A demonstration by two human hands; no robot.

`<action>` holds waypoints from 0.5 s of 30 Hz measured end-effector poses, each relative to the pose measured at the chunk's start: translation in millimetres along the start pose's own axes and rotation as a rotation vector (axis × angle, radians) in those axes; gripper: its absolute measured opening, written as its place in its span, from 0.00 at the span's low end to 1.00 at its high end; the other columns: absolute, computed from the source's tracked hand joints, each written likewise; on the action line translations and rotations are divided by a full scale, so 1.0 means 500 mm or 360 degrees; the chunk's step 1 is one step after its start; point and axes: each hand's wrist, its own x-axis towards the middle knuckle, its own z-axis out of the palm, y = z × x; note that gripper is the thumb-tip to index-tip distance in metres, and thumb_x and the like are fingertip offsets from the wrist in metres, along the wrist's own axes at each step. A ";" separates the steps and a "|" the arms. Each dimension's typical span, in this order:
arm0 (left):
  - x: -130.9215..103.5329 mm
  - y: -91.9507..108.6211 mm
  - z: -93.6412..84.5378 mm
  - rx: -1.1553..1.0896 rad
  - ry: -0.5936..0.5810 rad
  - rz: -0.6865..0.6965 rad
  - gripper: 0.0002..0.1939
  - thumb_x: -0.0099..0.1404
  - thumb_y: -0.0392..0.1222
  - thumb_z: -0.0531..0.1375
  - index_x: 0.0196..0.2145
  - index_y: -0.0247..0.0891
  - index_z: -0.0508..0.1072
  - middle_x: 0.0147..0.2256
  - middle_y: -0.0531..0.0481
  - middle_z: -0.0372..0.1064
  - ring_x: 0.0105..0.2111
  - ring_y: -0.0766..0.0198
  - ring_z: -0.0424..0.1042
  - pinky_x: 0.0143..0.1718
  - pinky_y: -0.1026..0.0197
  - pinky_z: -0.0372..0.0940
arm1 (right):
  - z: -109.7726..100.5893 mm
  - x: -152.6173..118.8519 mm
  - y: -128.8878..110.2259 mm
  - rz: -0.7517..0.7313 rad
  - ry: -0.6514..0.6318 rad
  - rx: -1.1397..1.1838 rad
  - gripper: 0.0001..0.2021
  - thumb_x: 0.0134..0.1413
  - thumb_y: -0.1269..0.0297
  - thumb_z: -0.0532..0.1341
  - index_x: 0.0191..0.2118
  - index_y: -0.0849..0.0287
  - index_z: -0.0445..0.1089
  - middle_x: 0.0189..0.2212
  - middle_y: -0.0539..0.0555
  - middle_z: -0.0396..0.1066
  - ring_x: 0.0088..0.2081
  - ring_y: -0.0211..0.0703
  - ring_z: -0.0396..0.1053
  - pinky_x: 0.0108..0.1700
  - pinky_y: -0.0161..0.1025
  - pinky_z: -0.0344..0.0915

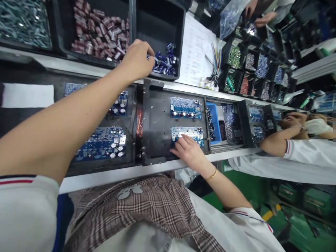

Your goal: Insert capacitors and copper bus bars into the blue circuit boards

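Observation:
My left hand is at the front corner of a black bin, its fingers closed in a pinch with a bit of a blue capacitor showing between them. Loose blue capacitors lie heaped around its fingertips. Farther right, my right hand rests on the front part of a blue circuit board in a black tray fixture. Its fingers are curled downward, and what they hold, if anything, is hidden. Behind that board lies a second circuit board with several large capacitors along its front edge.
Left of my fixture, another fixture holds more boards, partly under my left arm. Brown capacitors fill a neighbouring bin. A paper sheet, wires, a blue box and small parts bins stand rightward. Co-workers' hands work farther right.

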 end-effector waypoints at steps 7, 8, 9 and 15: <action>0.120 -0.059 0.120 0.0277 -0.0085 -0.0185 0.25 0.65 0.52 0.55 0.57 0.42 0.65 0.64 0.53 0.49 0.58 0.56 0.41 0.62 0.45 0.23 | -0.057 0.100 0.108 0.0166 0.0252 -0.0003 0.11 0.63 0.56 0.57 0.38 0.58 0.71 0.37 0.55 0.72 0.44 0.46 0.70 0.62 0.53 0.62; 0.127 -0.055 0.131 0.0306 -0.0122 -0.0230 0.26 0.65 0.55 0.54 0.58 0.43 0.64 0.65 0.54 0.48 0.59 0.54 0.39 0.61 0.42 0.20 | -0.064 0.148 0.141 0.0248 0.0322 -0.0067 0.10 0.65 0.58 0.56 0.42 0.58 0.71 0.40 0.56 0.72 0.47 0.47 0.69 0.62 0.54 0.61; 0.133 -0.049 0.138 0.0343 -0.0154 -0.0250 0.28 0.66 0.56 0.53 0.59 0.44 0.63 0.65 0.54 0.47 0.60 0.52 0.37 0.60 0.39 0.19 | -0.067 0.202 0.175 0.0341 0.0385 -0.0122 0.10 0.67 0.62 0.54 0.44 0.57 0.70 0.43 0.56 0.72 0.50 0.48 0.67 0.64 0.56 0.58; 0.160 -0.037 0.118 0.0518 -0.0409 -0.0110 0.35 0.68 0.54 0.54 0.66 0.35 0.55 0.67 0.42 0.40 0.63 0.41 0.39 0.62 0.39 0.32 | -0.014 0.470 0.309 0.0553 0.0217 -0.0302 0.14 0.69 0.71 0.47 0.44 0.69 0.69 0.41 0.52 0.72 0.62 0.48 0.57 0.66 0.58 0.49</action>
